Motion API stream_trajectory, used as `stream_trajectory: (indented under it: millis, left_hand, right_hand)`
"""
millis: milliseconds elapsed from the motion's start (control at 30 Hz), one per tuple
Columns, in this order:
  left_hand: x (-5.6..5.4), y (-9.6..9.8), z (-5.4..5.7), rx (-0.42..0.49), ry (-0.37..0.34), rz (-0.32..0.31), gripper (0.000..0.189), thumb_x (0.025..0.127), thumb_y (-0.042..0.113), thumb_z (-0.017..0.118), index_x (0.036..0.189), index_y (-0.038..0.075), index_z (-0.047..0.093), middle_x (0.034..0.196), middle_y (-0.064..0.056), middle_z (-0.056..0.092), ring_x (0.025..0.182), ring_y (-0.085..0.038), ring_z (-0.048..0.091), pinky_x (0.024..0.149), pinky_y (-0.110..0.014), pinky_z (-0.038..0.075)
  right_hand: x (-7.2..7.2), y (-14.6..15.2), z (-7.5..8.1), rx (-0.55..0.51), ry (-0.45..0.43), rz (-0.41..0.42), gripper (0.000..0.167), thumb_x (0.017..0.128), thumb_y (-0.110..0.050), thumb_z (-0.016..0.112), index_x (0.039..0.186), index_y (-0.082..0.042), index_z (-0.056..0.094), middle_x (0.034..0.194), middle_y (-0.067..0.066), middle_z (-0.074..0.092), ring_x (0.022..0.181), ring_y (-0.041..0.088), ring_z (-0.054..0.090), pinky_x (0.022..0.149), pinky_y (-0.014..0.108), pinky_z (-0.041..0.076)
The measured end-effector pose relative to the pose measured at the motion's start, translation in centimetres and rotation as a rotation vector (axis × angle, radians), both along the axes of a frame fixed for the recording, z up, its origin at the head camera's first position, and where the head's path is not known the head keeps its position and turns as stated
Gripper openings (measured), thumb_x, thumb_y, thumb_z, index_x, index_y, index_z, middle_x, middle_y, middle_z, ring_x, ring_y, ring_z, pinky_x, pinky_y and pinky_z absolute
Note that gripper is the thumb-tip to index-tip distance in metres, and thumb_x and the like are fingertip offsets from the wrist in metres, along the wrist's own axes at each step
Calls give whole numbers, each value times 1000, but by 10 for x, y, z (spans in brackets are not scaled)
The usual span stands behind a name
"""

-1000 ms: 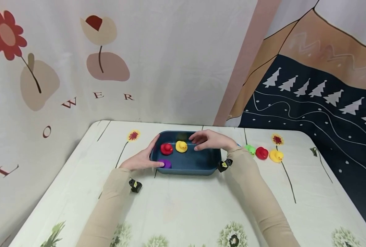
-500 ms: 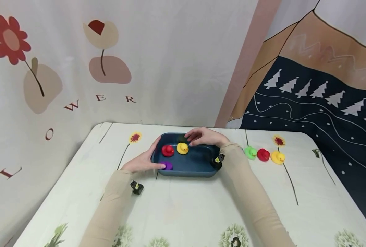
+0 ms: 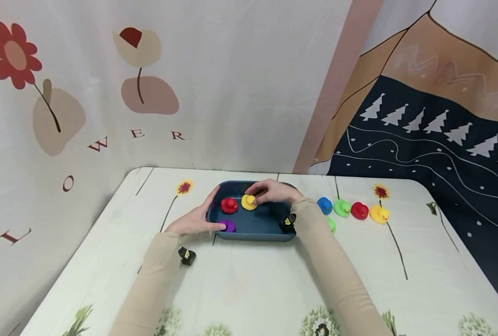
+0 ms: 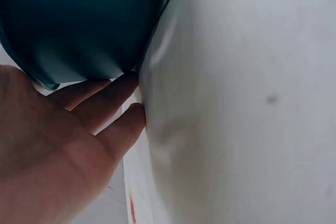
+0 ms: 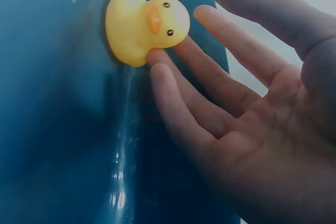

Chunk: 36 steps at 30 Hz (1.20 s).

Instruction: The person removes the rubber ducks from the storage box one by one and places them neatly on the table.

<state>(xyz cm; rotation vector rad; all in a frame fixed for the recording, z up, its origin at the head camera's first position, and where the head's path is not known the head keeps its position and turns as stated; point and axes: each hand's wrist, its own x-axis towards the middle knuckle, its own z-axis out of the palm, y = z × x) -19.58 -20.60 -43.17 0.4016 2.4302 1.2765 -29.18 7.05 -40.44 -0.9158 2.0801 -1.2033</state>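
The yellow duck (image 3: pixel 247 202) sits upright in the dark blue tray (image 3: pixel 257 237), a little left of its middle, near the centre of the head view. The right hand (image 3: pixel 272 192) reaches over the tray's far rim side with loosely spread fingers. In the right wrist view fingertips lie against or just beside the duck's head and lower body, while others stand clear of it; I cannot tell whether it bears any pressure.

The left hand (image 3: pixel 194 220) holds the tray's left end, fingers along the outer wall, thumb over the near corner beside or on the purple toy (image 3: pixel 231 226). The red duck (image 3: pixel 229 206) rests just left of the yellow one.

Right of the tray, a blue toy (image 3: pixel 325 205), a loose green duck (image 3: pixel 342 208), a loose red duck (image 3: pixel 360 210) and a loose yellow duck (image 3: pixel 379 214) stand in a row on the cloth (image 3: pixel 240 289).

The duck looks light, hollow and rubbery, so it should squeeze slightly and hardly break; its smooth skin may slip or roll. The round body below the head seems the surest hold, pinched from both sides. The tray looks stiff and smooth, best steadied by its end wall.
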Motion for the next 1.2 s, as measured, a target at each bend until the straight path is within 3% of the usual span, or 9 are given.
stream_trajectory:
  millis: [200,400,500,567,800,1200]
  left_hand:
    - [2,2,2,16,-4,-3,109,84,28,76,155,30,-7,159,-17,11,139,-43,22,106,-64,22]
    - [13,10,30,7,-31,-9,107,85,27,75,156,18,-5,158,-22,8,139,-45,21,107,-63,22]
    - [17,11,37,0,-26,-8,106,85,26,74,156,16,-4,157,-23,11,138,-45,23,107,-61,24]
    - [16,11,35,4,-17,-7,106,85,25,75,156,16,-4,157,-24,12,137,-46,25,107,-61,24]
    - [2,3,3,10,5,0,109,84,29,76,155,29,-7,159,-16,9,139,-42,23,107,-62,23]
    - [0,1,-2,2,17,-4,109,83,34,76,155,34,-6,159,-15,12,138,-42,25,107,-62,24]
  right_hand:
    - [1,-2,-5,16,-9,-23,35,89,1,65,124,7,60,120,17,62,104,27,59,90,30,49]
    - [0,-6,-8,27,-18,-41,31,89,3,65,119,5,64,116,15,64,96,23,60,85,29,51]
    - [1,-8,-10,26,-25,-45,28,87,4,66,115,5,65,112,14,65,92,21,60,83,28,51]
    - [2,-9,-10,30,-22,-42,26,87,4,67,113,5,65,109,13,65,89,21,59,81,28,51]
    - [3,-11,-13,38,-20,-53,21,86,4,68,107,3,66,104,10,65,86,22,57,78,27,52]
    - [9,-4,-3,-23,46,-31,23,88,3,66,110,5,65,106,12,65,87,24,57,80,28,51]
